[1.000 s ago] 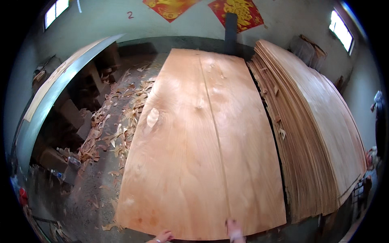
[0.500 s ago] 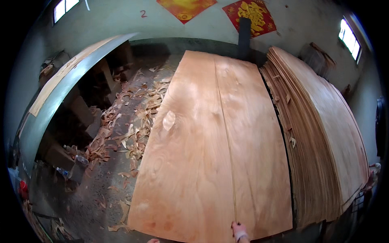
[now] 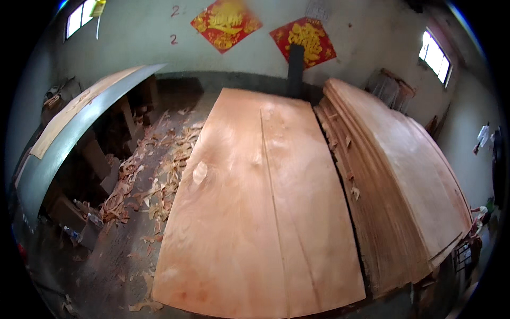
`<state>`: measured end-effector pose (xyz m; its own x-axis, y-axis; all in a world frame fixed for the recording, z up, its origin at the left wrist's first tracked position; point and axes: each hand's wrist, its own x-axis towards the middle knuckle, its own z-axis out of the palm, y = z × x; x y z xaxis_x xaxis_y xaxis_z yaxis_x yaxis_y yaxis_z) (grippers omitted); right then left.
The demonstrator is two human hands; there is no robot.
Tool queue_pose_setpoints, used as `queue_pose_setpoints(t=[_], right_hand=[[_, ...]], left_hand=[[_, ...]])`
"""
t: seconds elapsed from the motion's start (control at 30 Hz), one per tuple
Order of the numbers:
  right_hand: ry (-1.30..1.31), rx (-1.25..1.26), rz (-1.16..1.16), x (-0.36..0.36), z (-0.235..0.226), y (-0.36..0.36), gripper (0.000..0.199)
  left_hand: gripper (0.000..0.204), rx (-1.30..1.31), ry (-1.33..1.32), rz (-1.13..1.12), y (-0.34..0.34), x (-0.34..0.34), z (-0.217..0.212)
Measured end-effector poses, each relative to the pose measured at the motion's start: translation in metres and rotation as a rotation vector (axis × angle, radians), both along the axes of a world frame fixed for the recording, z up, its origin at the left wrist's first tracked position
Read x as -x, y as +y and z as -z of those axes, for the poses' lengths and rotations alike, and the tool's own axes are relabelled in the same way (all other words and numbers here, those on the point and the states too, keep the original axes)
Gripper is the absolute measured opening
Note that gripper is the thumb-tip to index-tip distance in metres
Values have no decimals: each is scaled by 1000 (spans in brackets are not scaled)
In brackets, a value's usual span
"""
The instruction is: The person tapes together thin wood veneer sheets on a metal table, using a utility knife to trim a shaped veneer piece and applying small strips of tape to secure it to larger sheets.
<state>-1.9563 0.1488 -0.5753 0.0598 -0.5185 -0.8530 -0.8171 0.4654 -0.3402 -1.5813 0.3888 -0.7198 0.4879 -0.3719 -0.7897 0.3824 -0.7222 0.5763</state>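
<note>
Neither of my hands shows in the head view at this moment. In front of me lies a large sheet of reddish-brown wood veneer [image 3: 223,223], running from the lower edge of the picture toward the far wall. A thin, slightly slanting line [image 3: 274,207] crosses it lengthwise, right of its middle; I cannot tell whether it is a seam or a narrow strip. A pale oval patch [image 3: 200,173] marks the sheet's left part. Beyond a dark gap on the right stands a tall stack of veneer sheets [image 3: 396,212] with ragged layered edges.
A long grey-topped table [image 3: 79,135] with light sheets on it stands at the left. Curled wood scraps [image 3: 159,202] litter the floor [image 3: 119,260] between it and the veneer. Red and gold diamond-shaped hangings [image 3: 226,26] decorate the far wall, above a dark upright post [image 3: 295,69].
My right hand at the sheet's near edge and the fingertips of my left hand have gone out of view. The view has tilted up, showing more wall, and the sheets appear shifted left.
</note>
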Motion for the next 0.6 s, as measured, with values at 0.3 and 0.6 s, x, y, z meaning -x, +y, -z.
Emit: queue_pose_setpoints(t=[0.3,0.6], right_hand=[[-107,348,-326,-57,-116,-60,53],[-280,472,-566,-253,-146,-24,53]], left_hand=[[15,74,-153,60,75,17,-66],[14,280,-204,-266,148,-55,-122]])
